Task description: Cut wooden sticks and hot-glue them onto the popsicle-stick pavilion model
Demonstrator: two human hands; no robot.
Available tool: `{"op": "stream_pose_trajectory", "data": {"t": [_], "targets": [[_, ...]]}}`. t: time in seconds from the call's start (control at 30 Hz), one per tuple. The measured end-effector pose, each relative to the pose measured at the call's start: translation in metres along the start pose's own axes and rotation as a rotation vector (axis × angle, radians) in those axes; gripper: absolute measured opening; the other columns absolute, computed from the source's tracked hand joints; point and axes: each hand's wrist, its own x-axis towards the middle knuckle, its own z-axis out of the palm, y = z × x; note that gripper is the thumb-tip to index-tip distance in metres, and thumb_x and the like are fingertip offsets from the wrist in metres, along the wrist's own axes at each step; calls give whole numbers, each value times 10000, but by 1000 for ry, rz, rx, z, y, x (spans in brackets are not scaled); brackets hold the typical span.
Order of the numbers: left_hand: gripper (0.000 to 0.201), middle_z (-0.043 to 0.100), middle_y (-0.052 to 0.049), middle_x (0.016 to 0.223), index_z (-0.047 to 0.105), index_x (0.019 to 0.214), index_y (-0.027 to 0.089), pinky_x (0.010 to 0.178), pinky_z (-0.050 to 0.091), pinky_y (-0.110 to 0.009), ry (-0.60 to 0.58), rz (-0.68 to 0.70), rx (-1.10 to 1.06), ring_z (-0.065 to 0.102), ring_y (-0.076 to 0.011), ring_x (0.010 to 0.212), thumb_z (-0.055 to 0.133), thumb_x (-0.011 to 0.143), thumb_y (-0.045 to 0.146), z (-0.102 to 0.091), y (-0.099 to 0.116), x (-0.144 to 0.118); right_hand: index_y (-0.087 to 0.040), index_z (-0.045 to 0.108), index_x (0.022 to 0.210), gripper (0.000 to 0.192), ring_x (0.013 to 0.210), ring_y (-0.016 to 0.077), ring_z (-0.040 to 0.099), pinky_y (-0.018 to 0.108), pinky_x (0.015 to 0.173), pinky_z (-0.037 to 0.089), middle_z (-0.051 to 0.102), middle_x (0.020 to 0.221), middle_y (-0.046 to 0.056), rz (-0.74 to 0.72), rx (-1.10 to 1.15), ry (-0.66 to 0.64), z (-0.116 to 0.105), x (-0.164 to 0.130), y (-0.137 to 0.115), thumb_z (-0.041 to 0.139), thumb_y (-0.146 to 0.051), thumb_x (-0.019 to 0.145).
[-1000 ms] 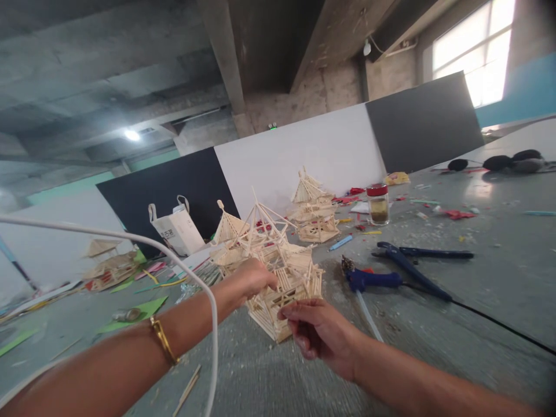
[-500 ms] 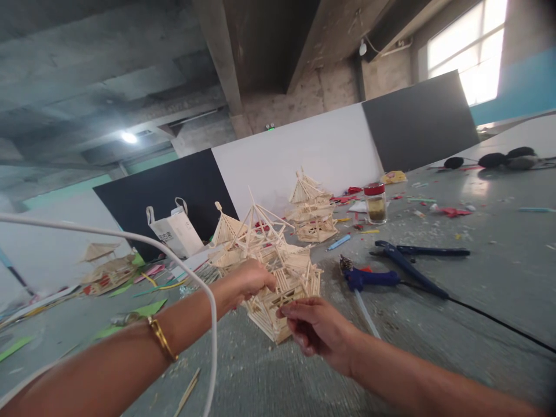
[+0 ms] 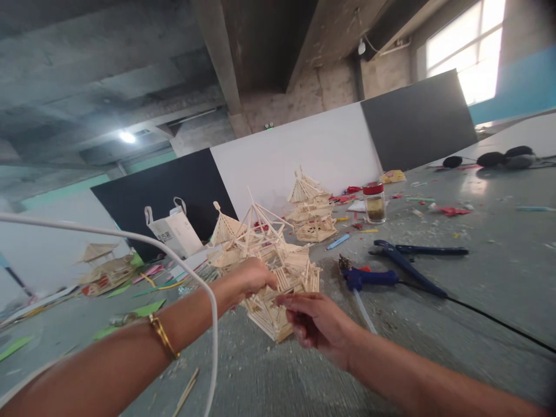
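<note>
Hands meet on the stick pavilion model (image 3: 278, 284), raised just above the tabletop (image 3: 434, 324): left hand (image 3: 249, 277) pinches its frame, right hand (image 3: 315, 321) pinches its lower wall. Judging by this, the step is holding and checking the model; any next move calls for light pressure on the thin sticks.

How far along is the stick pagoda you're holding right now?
The stick pagoda has walls, tiers and a bare roof frame up. Left hand and right hand hold it tilted off the table. The roof still lacks the covering of the finished model behind.

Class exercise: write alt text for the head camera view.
Both hands, left hand and right hand, hold a stick-built model house above a littered grey table; a blue glue gun lies just right.
</note>
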Motion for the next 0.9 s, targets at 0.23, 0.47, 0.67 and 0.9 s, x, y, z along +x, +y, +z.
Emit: {"op": "stream_pose_trajectory", "data": {"t": [0.23,0.47,0.67,0.9], "targets": [[209,251,103,289,412,422,180,341,143,-214,-1,14,6,212,-50,292,569,556,214,0,2,-1,-164,599,787,247,366,32,368,187,347,185,498,537,-56,-7,67,9,-1,0,-2,637,-314,594],[261,230,105,267,376,398,187,338,119,-218,12,0,1,186,-49,285,580,557,219,1,2,-1,-155,604,747,211,361,40,382,187,340,176,506,522,-45,25,52,24,2,-2,1,634,-295,593],[261,225,105,270,366,386,184,335,113,-215,13,12,-17,176,-45,289,566,553,200,1,3,-2,-154,616,793,239,379,44,411,189,345,234,540,578,-34,-14,78,20,3,-1,1,631,-307,610],[214,259,96,279,399,392,178,328,127,-213,21,0,-12,215,-50,284,557,536,184,1,6,-2,-150,613,818,240,374,45,428,179,331,248,557,598,-31,-31,77,29,3,0,2,629,-295,626]]}}
